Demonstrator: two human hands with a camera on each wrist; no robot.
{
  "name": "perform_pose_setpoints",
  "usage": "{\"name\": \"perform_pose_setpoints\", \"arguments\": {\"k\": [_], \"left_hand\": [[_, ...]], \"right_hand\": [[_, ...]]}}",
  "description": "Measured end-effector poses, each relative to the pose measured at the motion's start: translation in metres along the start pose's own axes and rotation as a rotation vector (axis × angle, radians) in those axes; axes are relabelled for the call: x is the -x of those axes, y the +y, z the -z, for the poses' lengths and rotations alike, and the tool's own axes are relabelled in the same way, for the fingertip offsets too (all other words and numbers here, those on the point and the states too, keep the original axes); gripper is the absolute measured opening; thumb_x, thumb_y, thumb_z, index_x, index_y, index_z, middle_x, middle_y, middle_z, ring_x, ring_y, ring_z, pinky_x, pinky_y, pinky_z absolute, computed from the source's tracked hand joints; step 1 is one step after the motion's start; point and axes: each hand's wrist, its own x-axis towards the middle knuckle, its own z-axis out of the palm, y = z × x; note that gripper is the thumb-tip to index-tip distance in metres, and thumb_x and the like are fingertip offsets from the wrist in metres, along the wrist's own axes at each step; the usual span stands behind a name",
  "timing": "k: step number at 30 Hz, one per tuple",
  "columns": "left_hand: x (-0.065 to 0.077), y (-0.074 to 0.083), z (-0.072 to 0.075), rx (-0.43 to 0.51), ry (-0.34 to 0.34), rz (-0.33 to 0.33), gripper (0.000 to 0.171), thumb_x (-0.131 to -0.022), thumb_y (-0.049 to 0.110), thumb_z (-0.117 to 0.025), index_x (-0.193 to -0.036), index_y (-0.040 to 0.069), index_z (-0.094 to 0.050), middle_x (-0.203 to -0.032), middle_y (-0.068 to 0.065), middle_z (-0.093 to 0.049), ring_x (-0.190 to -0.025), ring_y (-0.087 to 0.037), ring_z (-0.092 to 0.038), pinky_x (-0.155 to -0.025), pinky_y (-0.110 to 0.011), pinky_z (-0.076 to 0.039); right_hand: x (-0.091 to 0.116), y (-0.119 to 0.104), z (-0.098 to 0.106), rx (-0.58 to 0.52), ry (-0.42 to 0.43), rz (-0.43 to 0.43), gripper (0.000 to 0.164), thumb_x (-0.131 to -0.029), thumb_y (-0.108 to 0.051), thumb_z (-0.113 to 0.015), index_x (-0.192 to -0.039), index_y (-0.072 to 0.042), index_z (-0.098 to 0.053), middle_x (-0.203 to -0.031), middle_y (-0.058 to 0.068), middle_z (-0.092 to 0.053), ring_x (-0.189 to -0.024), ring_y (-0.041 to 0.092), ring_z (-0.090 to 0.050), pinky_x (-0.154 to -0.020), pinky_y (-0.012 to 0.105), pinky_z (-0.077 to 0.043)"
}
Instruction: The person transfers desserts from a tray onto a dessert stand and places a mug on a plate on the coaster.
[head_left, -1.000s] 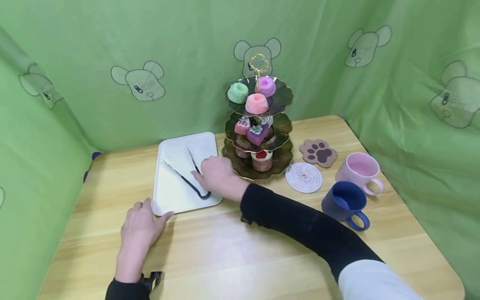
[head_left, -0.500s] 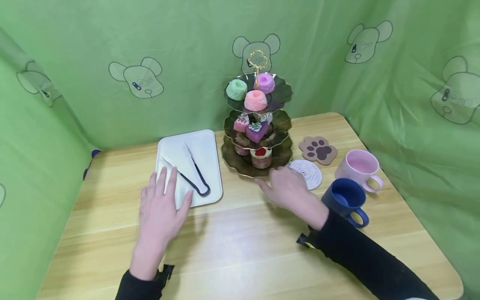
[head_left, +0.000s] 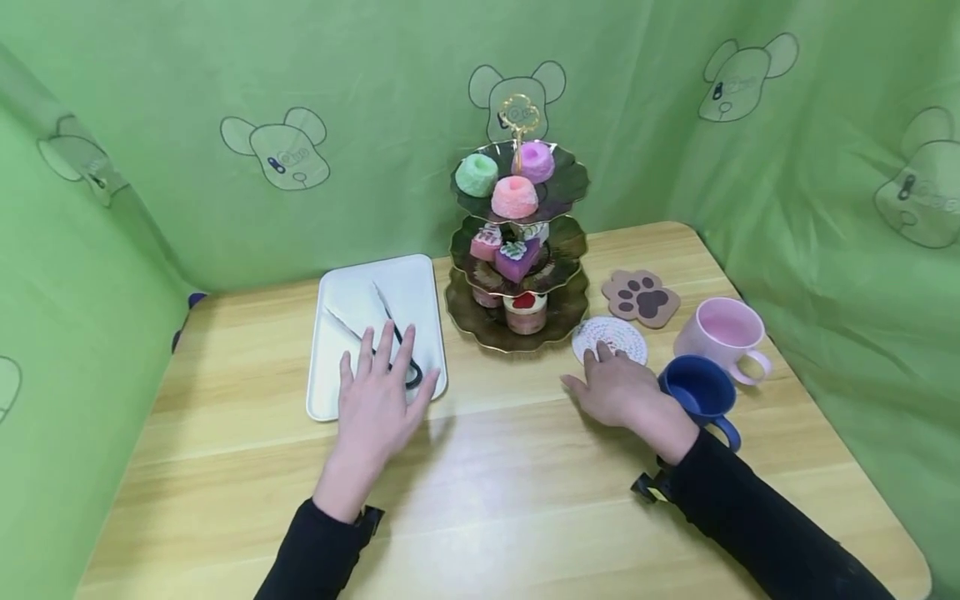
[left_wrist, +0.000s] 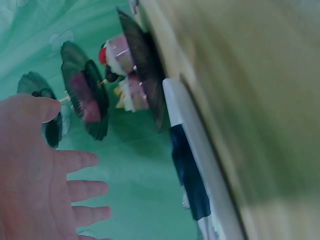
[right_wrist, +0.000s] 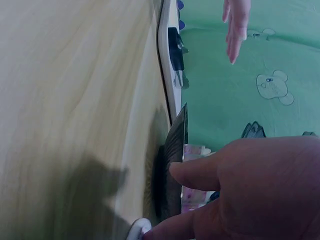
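Note:
My left hand (head_left: 378, 408), fingers straight and spread, hovers over the near right part of a white tray (head_left: 324, 392). Beneath its fingertips lie tongs (head_left: 417, 369) with black handles and pale tips, partly hidden by the fingers. In the left wrist view, nothing is in the hand (left_wrist: 30, 165), which stays apart from the tray (left_wrist: 192, 135). My right hand (head_left: 633, 396) reaches a round woven coaster (head_left: 607, 329), fingertips over its near part. In the right wrist view, one fingertip is right at the edge of the coaster (right_wrist: 137, 229), with thumb and finger apart.
A three-tier dark cake stand (head_left: 487, 333) with toy cakes stands between tray and coaster. Behind the coaster lies a brown paw-shaped coaster (head_left: 641, 298). A blue mug (head_left: 697, 385) is close beside the right wrist, and a pink mug (head_left: 701, 333) stands behind it.
My right hand has left the tongs on the tray and moved right to the woven coaster. My left hand has moved from the tray's near left corner to its right part, fingers spread.

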Motion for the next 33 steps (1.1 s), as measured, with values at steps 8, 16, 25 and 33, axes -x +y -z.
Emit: {"name": "perform_pose_setpoints", "arguments": {"k": [8, 16, 25, 33], "left_hand": [[-0.002, 0.001, -0.007, -0.008, -0.031, 0.008, 0.069, -0.089, 0.065, -0.024, -0.145, 0.025, -0.024, -0.151, -0.008, -0.019, -0.138, -0.032, -0.010, -0.104, -0.060, -0.006], [-0.007, -0.003, -0.004, -0.006, -0.033, 0.039, 0.069, -0.089, 0.065, -0.022, -0.146, 0.025, -0.021, -0.151, -0.008, -0.018, -0.139, -0.031, -0.007, -0.104, -0.060, -0.008], [-0.015, -0.008, 0.003, 0.002, -0.037, 0.067, 0.070, -0.089, 0.065, -0.021, -0.146, 0.025, -0.019, -0.150, -0.010, -0.020, -0.137, -0.033, -0.012, -0.103, -0.061, -0.011], [-0.021, -0.014, 0.009, 0.020, -0.023, 0.089, 0.068, -0.090, 0.064, -0.020, -0.146, 0.024, -0.020, -0.151, -0.010, -0.018, -0.138, -0.032, -0.009, -0.102, -0.062, -0.012]], "right_hand": [[0.010, -0.002, 0.003, 0.017, 0.003, 0.059, 0.064, -0.094, -0.054, -0.028, -0.137, -0.008, -0.041, -0.141, 0.020, -0.036, -0.125, 0.041, -0.036, -0.095, 0.057, -0.032], [0.027, -0.034, -0.009, 0.052, 0.006, 0.140, 0.064, -0.092, -0.057, -0.032, -0.134, -0.011, -0.046, -0.139, 0.015, -0.040, -0.124, 0.036, -0.040, -0.090, 0.055, -0.038], [0.033, -0.090, -0.024, 0.123, -0.003, 0.225, 0.069, -0.090, -0.063, -0.028, -0.135, -0.014, -0.045, -0.141, 0.010, -0.039, -0.124, 0.033, -0.041, -0.091, 0.051, -0.040], [0.035, -0.127, -0.029, 0.177, 0.004, 0.320, 0.070, -0.089, -0.065, -0.027, -0.133, -0.014, -0.048, -0.138, 0.009, -0.043, -0.121, 0.031, -0.045, -0.092, 0.047, -0.041]]}}
